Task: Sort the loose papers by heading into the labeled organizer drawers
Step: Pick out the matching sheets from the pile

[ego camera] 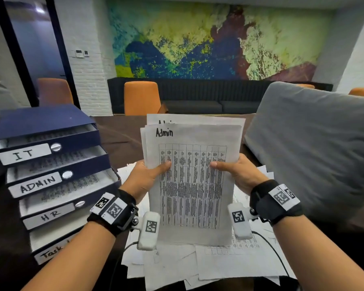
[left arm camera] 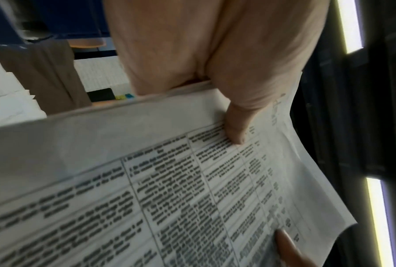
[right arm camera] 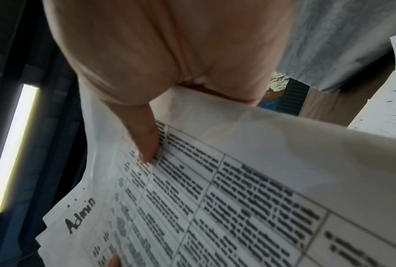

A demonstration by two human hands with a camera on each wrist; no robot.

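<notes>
Probably an office lounge: labelled file drawers [ego camera: 51,164], mural [ego camera: 212,38], sofa [ego camera: 198,97].

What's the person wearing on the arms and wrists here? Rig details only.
Both forearms are bare, no sleeves. The left hand and right hand are gloveless. Each wrist carries a black strap with white tags bearing square black-and-white codes. A white rounded camera pod with its own code hangs inside each wrist, and a thin dark cable trails from the right one.

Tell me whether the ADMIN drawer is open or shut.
Open. The ADMIN drawer is pulled out from the blue organizer, sticking out past the IT drawer above, with printed sheets visible inside it.
</notes>
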